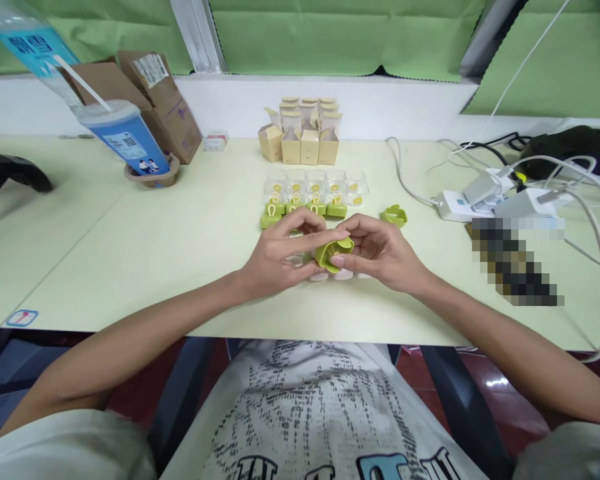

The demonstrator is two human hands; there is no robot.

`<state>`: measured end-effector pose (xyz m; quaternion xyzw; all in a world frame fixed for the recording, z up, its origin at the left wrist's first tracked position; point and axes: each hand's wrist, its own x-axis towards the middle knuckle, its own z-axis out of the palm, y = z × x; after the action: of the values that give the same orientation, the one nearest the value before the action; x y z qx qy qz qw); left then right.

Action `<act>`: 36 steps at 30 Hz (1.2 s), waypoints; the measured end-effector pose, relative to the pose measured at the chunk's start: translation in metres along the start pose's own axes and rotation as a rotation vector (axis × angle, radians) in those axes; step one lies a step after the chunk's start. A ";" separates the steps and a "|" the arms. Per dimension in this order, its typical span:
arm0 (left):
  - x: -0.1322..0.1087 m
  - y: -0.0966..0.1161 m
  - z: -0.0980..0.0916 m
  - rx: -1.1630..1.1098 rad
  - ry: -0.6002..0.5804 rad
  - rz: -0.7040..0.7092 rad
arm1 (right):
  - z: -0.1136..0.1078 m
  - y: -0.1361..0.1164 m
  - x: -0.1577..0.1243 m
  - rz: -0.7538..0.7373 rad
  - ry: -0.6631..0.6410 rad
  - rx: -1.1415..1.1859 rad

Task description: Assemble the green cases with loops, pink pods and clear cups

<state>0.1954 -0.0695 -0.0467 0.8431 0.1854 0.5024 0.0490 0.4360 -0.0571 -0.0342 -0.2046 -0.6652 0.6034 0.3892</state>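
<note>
Closest is a white shirt (320, 413) with dark print. Past it, both arms reach over the table (130, 267). The left hand (275, 257) and the right hand (380, 250) are close together, almost touching. Between them is a small green piece (333, 252). The fingers of both hands pinch it from each side and hold it just above the table. It sits in the middle, right at the fingertips. A few small pale bits (343, 274) lie under the hands, too hidden to tell what they are.

Just behind the hands is a row of green bases (300, 210) with yellow rings. One more loose green part (394, 215) lies to the right. Behind the row stand little clear cases (315, 187). Farther back are small tan boxes (305, 137). At the far left is a blue cup (130, 143) with a straw, next to a brown cardboard box (155, 93). At the far right is a white power strip (460, 203) with wires.
</note>
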 end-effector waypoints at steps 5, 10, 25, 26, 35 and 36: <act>-0.001 -0.001 0.001 -0.005 -0.014 -0.004 | 0.003 0.004 0.001 -0.041 0.042 -0.007; 0.002 0.004 0.001 -0.018 -0.015 0.001 | 0.005 0.003 0.000 -0.071 0.051 -0.019; 0.008 0.011 -0.001 -0.385 -0.123 -0.478 | -0.005 -0.007 -0.002 -0.179 0.087 -0.195; 0.010 0.014 -0.002 -0.415 -0.140 -0.491 | -0.003 -0.007 -0.003 -0.187 0.074 -0.208; 0.014 0.008 -0.004 -0.480 -0.159 -0.541 | 0.004 -0.011 -0.013 -0.197 0.153 -0.309; 0.015 0.006 -0.004 -0.484 -0.154 -0.539 | 0.005 -0.011 -0.013 -0.187 0.151 -0.304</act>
<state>0.2000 -0.0706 -0.0311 0.7634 0.2723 0.4358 0.3914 0.4429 -0.0720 -0.0270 -0.2429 -0.7337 0.4404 0.4569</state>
